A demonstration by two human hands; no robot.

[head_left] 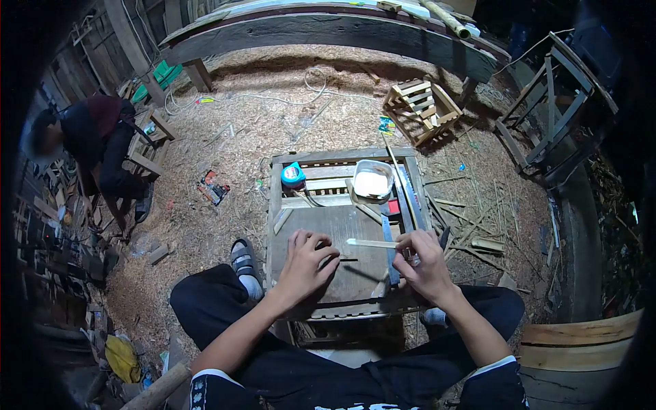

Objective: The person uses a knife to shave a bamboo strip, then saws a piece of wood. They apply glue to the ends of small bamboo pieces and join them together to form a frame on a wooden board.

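Above the board on the wooden table [275, 184], my right hand [421, 263] pinches a thin pale stick [374, 243] that points left, with a white blob at its tip. My left hand [307, 263] is on the left of the board with its fingers curled together around a small dark thin piece [348, 260]. A blue flat strip [390, 251] lies beside my right hand. At the table's back are a blue tape measure [292, 175] and a white tub [372, 180] with white content. A red piece [393, 206] lies near the tub.
A person [102, 143] sits at the left. A slatted crate [424, 109] lies behind the table, and a wooden frame [553, 109] stands at the right. A long beam [328, 41] crosses the back. Wood shavings and sticks cover the floor.
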